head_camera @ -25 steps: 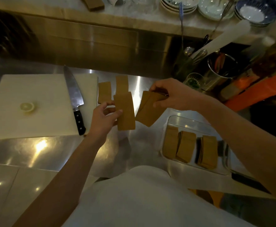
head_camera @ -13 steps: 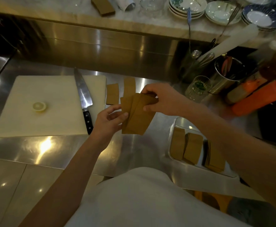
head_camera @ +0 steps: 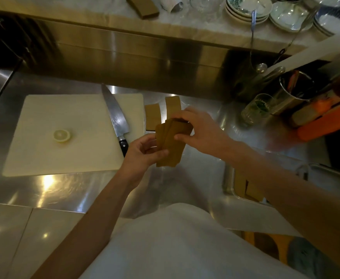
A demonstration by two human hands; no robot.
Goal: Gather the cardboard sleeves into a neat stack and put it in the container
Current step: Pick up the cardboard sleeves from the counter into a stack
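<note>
Both hands hold a fanned bunch of brown cardboard sleeves (head_camera: 172,146) above the steel counter. My left hand (head_camera: 143,152) grips the bunch from below on its left side. My right hand (head_camera: 201,129) pinches its top and right edge. Two more sleeves lie flat on the counter behind the bunch, one sleeve (head_camera: 152,117) next to the cutting board and another sleeve (head_camera: 172,105) partly hidden by my right hand. The clear container (head_camera: 228,184) sits at the right, mostly hidden by my right forearm, with sleeves (head_camera: 245,188) showing inside it.
A white cutting board (head_camera: 72,133) with a lemon slice (head_camera: 61,135) and a chef's knife (head_camera: 116,119) lies to the left. A glass (head_camera: 255,109), a metal utensil pot (head_camera: 294,93) and orange bottles (head_camera: 326,121) crowd the right. Plates (head_camera: 247,9) and another brown piece (head_camera: 143,7) sit on the raised shelf.
My hands have come together: the single sleeve in my left hand and the sleeves in my right hand have merged into one fanned bunch held by both.
</note>
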